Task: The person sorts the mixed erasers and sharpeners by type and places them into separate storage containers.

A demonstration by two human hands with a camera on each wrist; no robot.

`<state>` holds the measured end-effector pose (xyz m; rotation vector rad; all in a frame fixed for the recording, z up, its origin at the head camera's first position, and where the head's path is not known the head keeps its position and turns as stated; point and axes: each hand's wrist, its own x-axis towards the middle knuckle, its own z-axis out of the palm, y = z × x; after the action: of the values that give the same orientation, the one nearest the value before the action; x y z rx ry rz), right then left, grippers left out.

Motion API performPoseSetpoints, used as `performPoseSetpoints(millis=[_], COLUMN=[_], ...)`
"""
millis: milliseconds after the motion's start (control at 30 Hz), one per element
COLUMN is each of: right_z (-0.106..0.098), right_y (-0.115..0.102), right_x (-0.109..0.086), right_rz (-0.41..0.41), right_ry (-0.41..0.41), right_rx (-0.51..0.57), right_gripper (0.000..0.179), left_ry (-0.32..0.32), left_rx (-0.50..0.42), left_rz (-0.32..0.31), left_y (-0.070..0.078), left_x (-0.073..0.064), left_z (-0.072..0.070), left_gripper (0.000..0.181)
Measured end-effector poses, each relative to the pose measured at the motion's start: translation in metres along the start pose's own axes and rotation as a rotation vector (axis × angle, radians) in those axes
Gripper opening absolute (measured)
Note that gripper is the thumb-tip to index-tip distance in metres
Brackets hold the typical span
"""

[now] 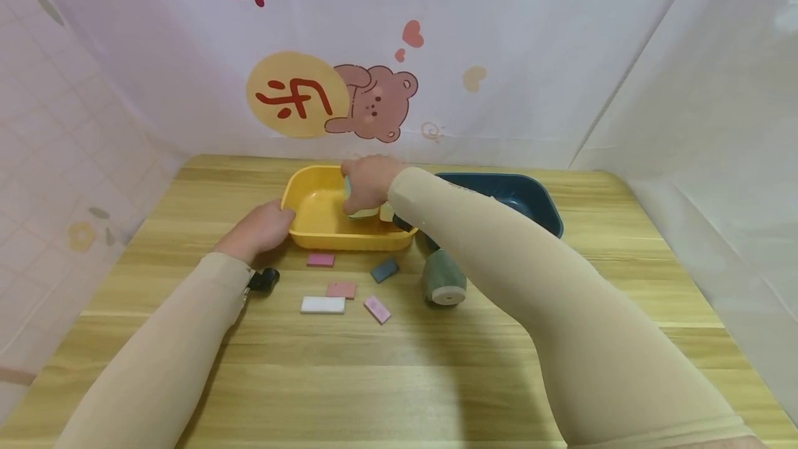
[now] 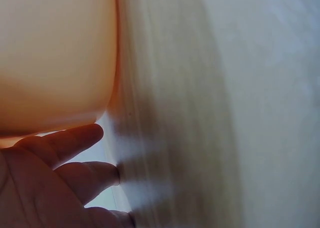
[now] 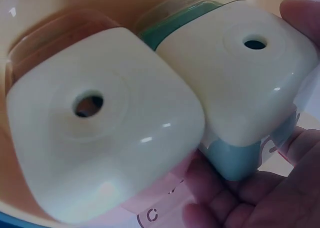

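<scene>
My left hand (image 1: 264, 227) is at the left end of the yellow basin (image 1: 312, 240), its thumb over the rim. In the left wrist view its fingers (image 2: 82, 178) spread beside the basin's wall. Reaching into the same basin, my right hand (image 1: 370, 182) grips a blue-green container (image 3: 235, 160) whose white cap has a round hole. The right wrist view shows its thumb and fingers around that container's side. Close against it is a pink container (image 3: 155, 193) with a similar white holed cap (image 3: 105, 133).
Right of the yellow basin stands a dark blue basin (image 1: 551, 213), partly behind my right forearm. A grey-green cup (image 1: 444, 272) lies near that arm. Several small blocks, including a white one (image 1: 323, 305) and a grey-blue one (image 1: 384, 269), lie before the yellow basin. A printed curtain (image 1: 499, 109) hangs behind.
</scene>
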<state>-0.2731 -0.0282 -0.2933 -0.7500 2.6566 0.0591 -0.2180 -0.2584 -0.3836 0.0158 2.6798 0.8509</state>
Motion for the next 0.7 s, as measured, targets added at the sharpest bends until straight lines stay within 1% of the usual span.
performPoseSetpoints(millis=[167, 400, 700], right_z=[0.002, 0.007, 0.014], right_y=[-0.001, 0.0, 0.003], right_x=[0.002, 0.006, 0.013], right_rz=[0.007, 0.015, 0.02], right_ry=[-0.02, -0.059, -0.073], right_rx=[-0.003, -0.001, 0.004], right_gripper=[0.074, 0.073, 0.075], left_ry=[-0.001, 0.002, -0.001], left_rx=[-0.009, -0.012, -0.006], left_rz=[-0.009, 0.003, 0.01], left_y=[-0.002, -0.002, -0.002], left_x=[0.001, 0.002, 0.0], left_z=[0.001, 0.002, 0.0], left_gripper=[0.054, 0.055, 0.055])
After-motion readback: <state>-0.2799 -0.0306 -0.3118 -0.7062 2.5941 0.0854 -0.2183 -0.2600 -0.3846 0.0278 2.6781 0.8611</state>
